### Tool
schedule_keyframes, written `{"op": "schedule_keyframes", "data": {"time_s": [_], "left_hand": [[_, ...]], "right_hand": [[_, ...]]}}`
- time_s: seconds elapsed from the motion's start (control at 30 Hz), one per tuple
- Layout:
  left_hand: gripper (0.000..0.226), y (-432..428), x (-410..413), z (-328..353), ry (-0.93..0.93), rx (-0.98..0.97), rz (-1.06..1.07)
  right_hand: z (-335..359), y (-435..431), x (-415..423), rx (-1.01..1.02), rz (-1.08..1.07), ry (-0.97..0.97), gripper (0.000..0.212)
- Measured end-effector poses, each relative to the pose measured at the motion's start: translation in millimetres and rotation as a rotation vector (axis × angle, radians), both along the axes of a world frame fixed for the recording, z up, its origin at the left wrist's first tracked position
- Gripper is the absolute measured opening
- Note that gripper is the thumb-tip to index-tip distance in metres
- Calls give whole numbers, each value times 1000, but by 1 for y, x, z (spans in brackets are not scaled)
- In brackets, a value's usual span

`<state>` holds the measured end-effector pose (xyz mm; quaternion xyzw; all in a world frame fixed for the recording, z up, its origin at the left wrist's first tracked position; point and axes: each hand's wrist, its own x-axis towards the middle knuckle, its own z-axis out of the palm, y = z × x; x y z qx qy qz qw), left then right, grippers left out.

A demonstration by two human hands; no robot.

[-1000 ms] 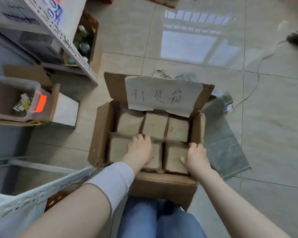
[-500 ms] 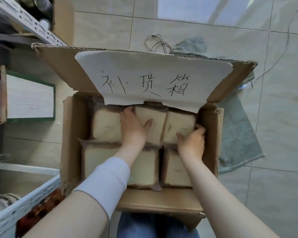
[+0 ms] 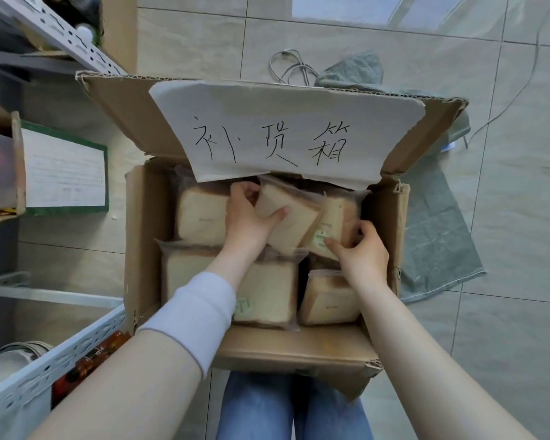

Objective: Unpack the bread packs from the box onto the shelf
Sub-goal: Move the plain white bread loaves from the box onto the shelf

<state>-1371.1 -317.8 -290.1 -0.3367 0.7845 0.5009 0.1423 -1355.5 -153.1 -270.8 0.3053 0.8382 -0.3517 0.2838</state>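
An open cardboard box on the floor holds several clear-wrapped bread packs. My left hand grips the middle back bread pack, which is tilted up out of its row. My right hand holds the back right bread pack, also tilted, with a green label near my fingers. A bread pack lies flat at the back left, and two more lie in the front row. The metal shelf shows at lower left.
The box's back flap stands up with a handwritten paper sheet. A perforated shelf rail runs at upper left. A grey-green sack and a cable lie on the tiled floor behind and right of the box.
The view has moved closer over the box. Both hands went from pressing on the front packs to the back row, and now lift and tilt the middle and right back packs.
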Motion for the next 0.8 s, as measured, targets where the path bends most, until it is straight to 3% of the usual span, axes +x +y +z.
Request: {"op": "schedule_keyframes", "data": {"time_s": [0.1, 0.27, 0.43, 0.57, 0.7, 0.8], "left_hand": [[62, -10, 4, 8, 34, 67, -50], [43, -14, 18, 35, 129, 25, -233], [34, -23, 45, 88, 241, 19, -18], [33, -34, 89, 154, 340, -55, 142], [30, -48, 159, 237, 406, -89, 370], [30, -65, 224, 321, 480, -183, 483]], "right_hand": [[10, 2, -3, 27, -46, 70, 50], [30, 6, -1, 29, -169, 125, 43], [65, 19, 10, -33, -350, 116, 39], [106, 35, 43, -208, -445, 50, 59], [188, 35, 90, -422, -326, -23, 40], [272, 17, 133, -530, -102, -40, 28]]}}
